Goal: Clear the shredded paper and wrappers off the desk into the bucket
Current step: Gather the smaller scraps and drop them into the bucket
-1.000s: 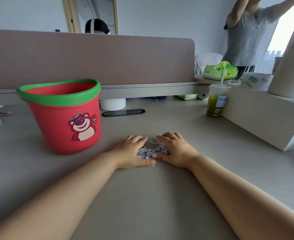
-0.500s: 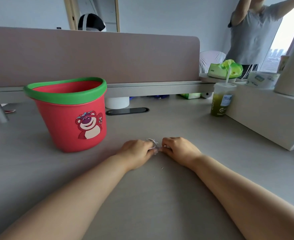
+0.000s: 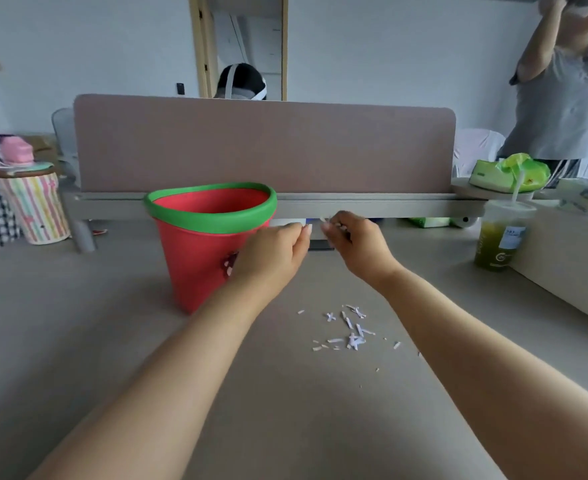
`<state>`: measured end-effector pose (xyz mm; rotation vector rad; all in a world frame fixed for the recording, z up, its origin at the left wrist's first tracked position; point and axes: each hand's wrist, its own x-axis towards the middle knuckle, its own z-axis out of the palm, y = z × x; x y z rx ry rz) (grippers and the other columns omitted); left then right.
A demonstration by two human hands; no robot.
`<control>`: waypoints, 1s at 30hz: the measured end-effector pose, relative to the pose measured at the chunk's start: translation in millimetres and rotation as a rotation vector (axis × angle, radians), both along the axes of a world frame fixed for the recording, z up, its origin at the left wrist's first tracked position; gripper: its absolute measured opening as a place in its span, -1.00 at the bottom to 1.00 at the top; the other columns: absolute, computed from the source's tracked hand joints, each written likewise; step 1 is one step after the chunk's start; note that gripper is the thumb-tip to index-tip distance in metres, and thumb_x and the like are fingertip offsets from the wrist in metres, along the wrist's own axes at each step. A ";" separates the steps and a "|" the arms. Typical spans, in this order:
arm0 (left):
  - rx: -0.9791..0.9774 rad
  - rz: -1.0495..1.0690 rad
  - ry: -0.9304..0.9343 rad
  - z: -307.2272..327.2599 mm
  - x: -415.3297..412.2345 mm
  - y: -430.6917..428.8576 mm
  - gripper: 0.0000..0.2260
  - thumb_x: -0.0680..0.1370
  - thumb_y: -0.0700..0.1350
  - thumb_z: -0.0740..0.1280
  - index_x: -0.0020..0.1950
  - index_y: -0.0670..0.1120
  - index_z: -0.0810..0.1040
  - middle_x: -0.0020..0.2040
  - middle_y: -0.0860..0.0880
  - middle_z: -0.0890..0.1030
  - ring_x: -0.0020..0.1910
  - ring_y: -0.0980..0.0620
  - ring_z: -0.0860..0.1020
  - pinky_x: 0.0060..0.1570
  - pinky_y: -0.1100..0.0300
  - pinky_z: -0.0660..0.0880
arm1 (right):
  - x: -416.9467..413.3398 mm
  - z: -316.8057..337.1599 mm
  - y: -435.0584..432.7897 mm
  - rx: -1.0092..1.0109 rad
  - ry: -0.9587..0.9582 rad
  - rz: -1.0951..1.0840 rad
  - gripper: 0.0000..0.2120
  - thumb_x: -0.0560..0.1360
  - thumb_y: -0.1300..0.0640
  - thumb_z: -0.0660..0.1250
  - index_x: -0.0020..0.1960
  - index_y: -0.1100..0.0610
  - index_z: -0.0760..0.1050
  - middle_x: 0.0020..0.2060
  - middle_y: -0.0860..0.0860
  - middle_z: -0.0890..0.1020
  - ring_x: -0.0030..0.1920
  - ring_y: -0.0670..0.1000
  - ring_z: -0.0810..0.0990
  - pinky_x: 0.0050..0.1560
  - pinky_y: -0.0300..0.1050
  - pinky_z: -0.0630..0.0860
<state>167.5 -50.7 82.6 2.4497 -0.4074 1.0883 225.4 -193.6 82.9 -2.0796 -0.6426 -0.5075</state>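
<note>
Now: we are holding both grips up off the desk (image 3: pixel 78 341), just to the right of the bucket (image 3: pixel 195 271).

Left grip (image 3: pixel 271 261): we are curling the fingers in toward the palm, so it is narrow. The back of the hand is facing us, and we cannot tell whether anything is sitting inside. It is hovering in front of the bucket's right wall, below the green rim, and is covering part of a sticker there.

Right grip (image 3: pixel 356 247): we are curling this one narrow too and pinching shredded paper (image 3: pixel 323 220), with a few white strips poking out past the fingertips. The two grips are sitting close together with a small gap between them. The right one is beside the bucket, not over its mouth.

The bucket is standing upright on the desk, red with a green rim. Loose scraps (image 3: pixel 351 329) are lying scattered on the desk between our forearms, near the bucket's base but apart from it, with a few specks trailing toward us.

Elsewhere we are noting:
- a pink divider panel (image 3: pixel 264 143) behind the bucket
- a cup of green drink (image 3: pixel 498 244) with a straw at the right
- a pale box (image 3: pixel 569 268) just beside the cup
- a striped container (image 3: pixel 33 206) at far left
</note>
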 end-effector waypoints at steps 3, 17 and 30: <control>0.031 0.064 -0.143 34.1 -0.8 22.2 -0.68 0.57 -0.03 0.07 -0.37 -0.08 0.26 -0.43 -0.31 0.51 -0.42 -0.29 0.46 -0.42 0.05 0.23 | 9.9 34.5 30.8 0.071 -0.096 0.043 -0.74 0.54 0.08 0.21 -0.30 0.13 0.36 -0.49 -0.11 0.43 -0.50 -0.28 0.43 -0.42 -0.46 0.32; 0.007 0.258 0.627 83.4 37.5 125.8 -0.66 0.54 0.10 0.19 -0.04 -0.10 0.64 -0.08 -0.07 0.68 -0.13 -0.06 0.61 -0.04 0.10 0.52 | 50.9 84.8 133.4 0.073 -0.184 0.193 -0.77 0.51 0.12 0.26 -0.15 0.29 0.52 -0.46 -0.13 0.45 -0.43 -0.21 0.41 -0.42 -0.54 0.32; -0.068 0.354 0.282 80.4 30.7 127.5 -0.61 0.49 0.13 0.25 -0.38 -0.13 0.50 -0.48 -0.04 0.55 -0.53 0.04 0.50 -0.38 0.21 0.45 | 49.5 77.4 139.2 -0.123 -0.095 0.215 -0.69 0.41 0.02 0.40 -0.18 0.31 0.56 -0.30 0.20 0.61 -0.30 0.01 0.45 -0.32 -0.25 0.38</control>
